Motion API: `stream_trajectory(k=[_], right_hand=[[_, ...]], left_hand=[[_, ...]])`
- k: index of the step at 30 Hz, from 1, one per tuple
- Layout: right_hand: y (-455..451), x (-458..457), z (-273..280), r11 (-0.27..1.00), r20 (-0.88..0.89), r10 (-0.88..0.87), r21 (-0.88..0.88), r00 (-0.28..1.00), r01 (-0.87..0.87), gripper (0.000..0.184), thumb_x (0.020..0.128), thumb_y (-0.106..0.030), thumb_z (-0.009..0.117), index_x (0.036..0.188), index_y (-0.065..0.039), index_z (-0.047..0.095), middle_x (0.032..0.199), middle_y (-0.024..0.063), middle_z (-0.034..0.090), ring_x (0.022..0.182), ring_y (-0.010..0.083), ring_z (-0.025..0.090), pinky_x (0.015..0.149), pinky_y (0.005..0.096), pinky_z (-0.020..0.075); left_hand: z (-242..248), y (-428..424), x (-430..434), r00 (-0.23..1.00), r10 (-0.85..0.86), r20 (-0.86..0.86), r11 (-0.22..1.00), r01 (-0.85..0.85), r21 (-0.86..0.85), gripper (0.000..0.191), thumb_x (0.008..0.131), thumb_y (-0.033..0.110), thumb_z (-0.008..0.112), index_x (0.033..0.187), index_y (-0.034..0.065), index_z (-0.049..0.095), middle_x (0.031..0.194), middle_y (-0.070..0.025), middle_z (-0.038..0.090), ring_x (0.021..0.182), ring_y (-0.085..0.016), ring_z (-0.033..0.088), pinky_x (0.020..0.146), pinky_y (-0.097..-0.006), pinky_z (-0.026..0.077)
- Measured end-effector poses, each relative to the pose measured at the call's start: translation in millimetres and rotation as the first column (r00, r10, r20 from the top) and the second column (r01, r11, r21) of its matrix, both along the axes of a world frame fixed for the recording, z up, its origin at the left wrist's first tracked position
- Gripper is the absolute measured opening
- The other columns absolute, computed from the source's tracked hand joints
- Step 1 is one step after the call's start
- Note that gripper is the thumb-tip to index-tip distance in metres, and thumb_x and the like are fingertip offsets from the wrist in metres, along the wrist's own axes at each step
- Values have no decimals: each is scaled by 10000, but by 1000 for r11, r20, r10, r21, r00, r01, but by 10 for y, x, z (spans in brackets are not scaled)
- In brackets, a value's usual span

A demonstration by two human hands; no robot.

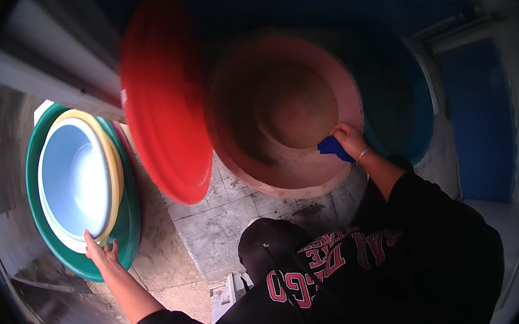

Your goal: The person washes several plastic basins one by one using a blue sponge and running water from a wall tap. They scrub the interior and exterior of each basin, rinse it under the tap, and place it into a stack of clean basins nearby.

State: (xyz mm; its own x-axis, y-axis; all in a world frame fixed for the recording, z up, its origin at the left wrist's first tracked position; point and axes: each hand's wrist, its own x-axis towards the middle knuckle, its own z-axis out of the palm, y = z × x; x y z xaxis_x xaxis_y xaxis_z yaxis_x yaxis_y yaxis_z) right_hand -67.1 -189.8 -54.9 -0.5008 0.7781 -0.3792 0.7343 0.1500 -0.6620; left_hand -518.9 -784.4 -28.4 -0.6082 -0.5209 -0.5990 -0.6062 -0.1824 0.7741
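My right hand holds a crumpled dark blue cloth at the near right of a large pink basin. The cloth is over the basin's inside wall; whether it touches is hard to tell. A brownish round area shows at the bottom of the basin. At the left, my left hand reaches to the near rim of a light blue basin. Its fingers look spread at the edge; a grip cannot be made out. That basin sits in a yellow basin, nested in a wider green one.
A large red basin stands tilted on edge between the stack and the pink basin. Beyond my right hand, a blue-green tub lies in shadow. Stained tiles cover the floor. A blue door panel is at the right.
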Motion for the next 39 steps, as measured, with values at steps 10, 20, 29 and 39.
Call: stream_trajectory(k=[10, 20, 29, 39], right_hand=[[280, 290, 85, 921, -104, -380, -141, 919, 364, 272, 886, -275, 595, 976, -34, 685, 880, 69, 666, 780, 171, 596, 709, 298, 483], [664, 93, 676, 680, -225, -622, -631, 750, 374, 301, 919, -407, 601, 917, -110, 653, 862, 58, 656, 758, 170, 640, 644, 327, 534], [1544, 729, 1120, 583, -335, -798, -642, 502, 499, 345, 891, -490, 611, 988, -167, 680, 1031, 73, 663, 1005, 240, 595, 848, 409, 486], [2491, 2168, 236, 175, -103, -974, -907, 203, 383, 356, 889, -471, 622, 1018, -141, 657, 1000, 55, 689, 891, 212, 615, 760, 343, 489]], left_hand=[[-421, -192, -399, 968, 233, -92, 848, -156, 506, 540, 812, 88, 484, 1291, -134, 369, 1274, -297, 469, 1145, -526, 506, 943, -600, 529], [9, 517, 361, 951, -285, -124, 939, 302, 163, 370, 986, 406, 509, 985, 41, 567, 931, -92, 675, 766, -156, 660, 617, -267, 555], [539, 3447, 2332, 255, -949, -185, 172, 912, 373, 504, 956, 291, 582, 1344, 10, 427, 1210, -189, 601, 863, -263, 674, 677, -393, 563], [-1543, 4814, 2778, 522, -821, 231, 553, 828, 92, 297, 873, 170, 600, 1126, 22, 555, 858, -78, 602, 552, -192, 547, 361, -298, 304]])
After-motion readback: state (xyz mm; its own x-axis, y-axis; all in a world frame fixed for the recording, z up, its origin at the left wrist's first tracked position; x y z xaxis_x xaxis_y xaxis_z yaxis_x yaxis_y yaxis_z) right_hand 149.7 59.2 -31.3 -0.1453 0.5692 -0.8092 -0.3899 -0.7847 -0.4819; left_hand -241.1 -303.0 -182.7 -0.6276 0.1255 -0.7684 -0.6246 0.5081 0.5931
